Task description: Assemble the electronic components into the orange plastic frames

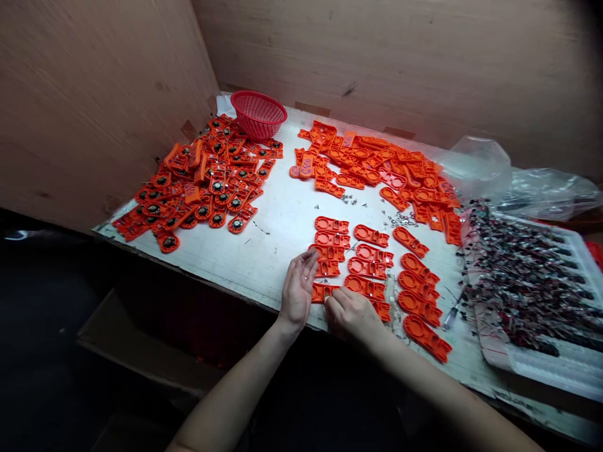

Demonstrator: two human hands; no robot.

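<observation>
My left hand [298, 287] is cupped with its palm turned inward, beside the left column of orange plastic casings. A few small shiny metal pieces [306, 277] glint in its palm. My right hand [351, 312] is closed in a pinch over the nearest orange casing [321, 292] of that column, at the table's front edge. Whatever sits between its fingertips is hidden. More open casings lie in a middle column [367, 268] and a right column [419, 285], hollow side up.
Orange units with round dark parts [217, 186] are heaped at left by a red basket [259, 115]. Loose casings [372, 157] lie at the back, near scattered metal bits [400, 220]. At right are a screwdriver [451, 317], wired parts [527, 282] on a white tray [560, 371], and plastic bags [549, 191].
</observation>
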